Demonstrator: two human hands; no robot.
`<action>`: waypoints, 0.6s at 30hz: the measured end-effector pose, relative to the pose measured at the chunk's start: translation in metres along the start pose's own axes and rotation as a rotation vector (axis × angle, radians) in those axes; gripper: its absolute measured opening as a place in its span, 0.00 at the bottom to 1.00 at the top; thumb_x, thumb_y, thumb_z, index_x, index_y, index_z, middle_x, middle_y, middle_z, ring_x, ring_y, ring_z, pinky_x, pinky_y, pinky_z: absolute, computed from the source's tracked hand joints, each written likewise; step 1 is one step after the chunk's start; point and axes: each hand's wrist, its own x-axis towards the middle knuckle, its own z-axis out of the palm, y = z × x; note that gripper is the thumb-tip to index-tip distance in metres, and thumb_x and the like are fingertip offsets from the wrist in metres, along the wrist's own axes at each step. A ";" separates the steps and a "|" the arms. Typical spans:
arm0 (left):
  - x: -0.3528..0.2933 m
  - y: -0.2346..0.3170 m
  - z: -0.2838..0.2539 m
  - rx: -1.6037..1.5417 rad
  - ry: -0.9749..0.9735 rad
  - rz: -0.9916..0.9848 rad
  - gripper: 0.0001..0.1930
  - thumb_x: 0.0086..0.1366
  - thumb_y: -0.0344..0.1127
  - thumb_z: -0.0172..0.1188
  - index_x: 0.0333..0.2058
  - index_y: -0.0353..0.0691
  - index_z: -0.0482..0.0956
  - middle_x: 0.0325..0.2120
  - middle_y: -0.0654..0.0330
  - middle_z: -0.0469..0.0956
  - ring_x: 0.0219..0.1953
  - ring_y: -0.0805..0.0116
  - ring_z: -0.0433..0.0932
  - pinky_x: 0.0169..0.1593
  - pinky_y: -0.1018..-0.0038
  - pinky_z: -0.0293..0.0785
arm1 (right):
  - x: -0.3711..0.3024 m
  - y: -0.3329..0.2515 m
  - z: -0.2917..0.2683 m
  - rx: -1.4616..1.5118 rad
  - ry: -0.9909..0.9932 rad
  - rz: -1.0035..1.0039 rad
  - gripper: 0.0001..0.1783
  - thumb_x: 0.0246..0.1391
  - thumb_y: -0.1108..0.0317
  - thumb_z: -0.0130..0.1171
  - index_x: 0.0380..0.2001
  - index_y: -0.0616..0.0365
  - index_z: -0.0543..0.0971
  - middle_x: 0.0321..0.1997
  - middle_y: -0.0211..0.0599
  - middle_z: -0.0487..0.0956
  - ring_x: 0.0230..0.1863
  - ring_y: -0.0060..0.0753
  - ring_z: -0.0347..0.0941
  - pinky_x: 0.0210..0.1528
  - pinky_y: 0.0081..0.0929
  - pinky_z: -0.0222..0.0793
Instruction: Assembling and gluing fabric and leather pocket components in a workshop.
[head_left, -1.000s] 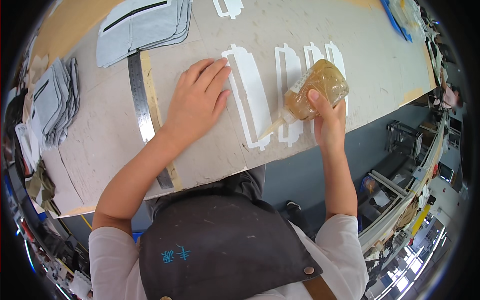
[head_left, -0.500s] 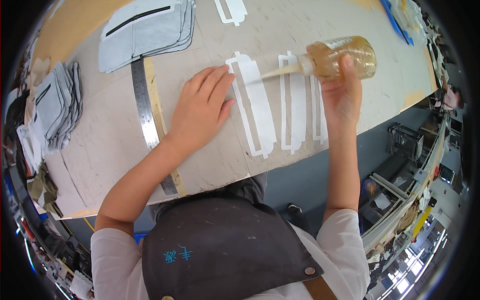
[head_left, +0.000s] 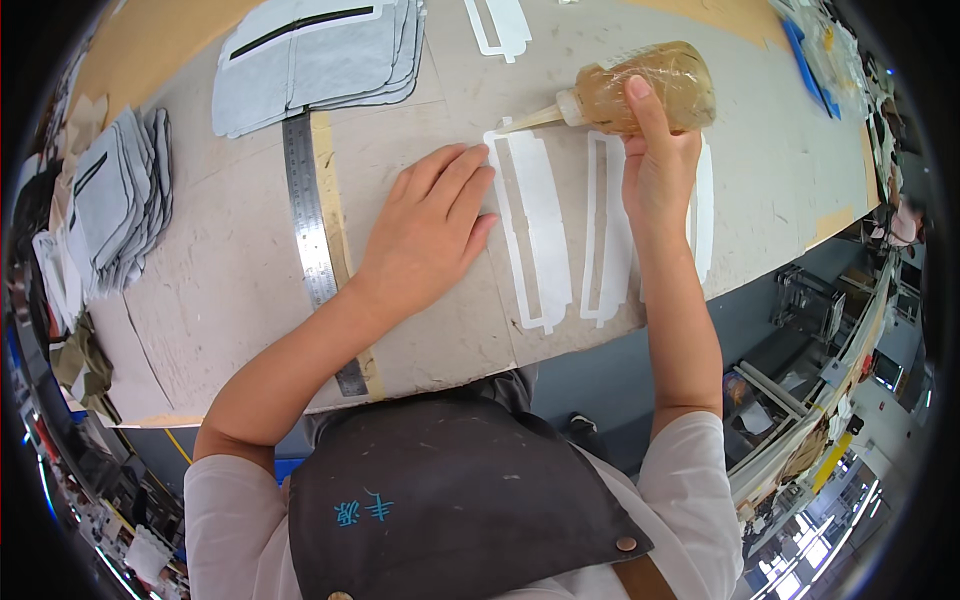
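Note:
My right hand grips a clear squeeze bottle of amber liquid, probably glue, tilted with its long nozzle pointing left. The nozzle tip is at the top end of a white slotted strip; whether it touches cannot be made out. Flat on the table, my left hand has its fingers stretched out, fingertips at that strip's upper left edge. A second white slotted strip lies to the right. Beyond it another strip is partly hidden behind my right hand and forearm.
One more white strip lies at the far edge of view. A steel ruler rests left of my left forearm. Grey fabric panels are stacked at the back and far left. A blue-handled tool lies far right.
My right hand has brought the bottle left and slightly farther away, so the nozzle tip is now at the strip's top end. The whole view has shifted a little; my left hand stays by the strip.

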 end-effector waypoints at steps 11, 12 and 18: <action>0.001 0.000 0.000 -0.129 0.070 -0.042 0.23 0.53 0.28 0.63 0.48 0.28 0.69 0.51 0.49 0.67 0.54 0.48 0.66 0.57 0.62 0.65 | -0.015 -0.005 -0.009 -0.138 -0.091 0.075 0.22 0.52 0.65 0.64 0.47 0.65 0.72 0.43 0.36 0.76 0.44 0.26 0.73 0.46 0.26 0.70; 0.001 -0.001 0.000 -0.129 0.070 -0.040 0.23 0.53 0.28 0.63 0.48 0.28 0.69 0.51 0.49 0.67 0.54 0.48 0.66 0.57 0.62 0.65 | -0.018 -0.007 -0.011 -0.139 -0.089 0.074 0.22 0.52 0.65 0.64 0.47 0.65 0.72 0.43 0.36 0.76 0.44 0.26 0.73 0.46 0.26 0.70; 0.001 -0.002 0.002 -0.082 0.071 -0.025 0.21 0.54 0.31 0.62 0.46 0.30 0.71 0.50 0.49 0.68 0.54 0.51 0.65 0.57 0.63 0.66 | -0.045 -0.016 -0.013 -0.148 0.011 0.110 0.19 0.48 0.63 0.66 0.41 0.62 0.76 0.37 0.33 0.78 0.40 0.24 0.72 0.46 0.24 0.66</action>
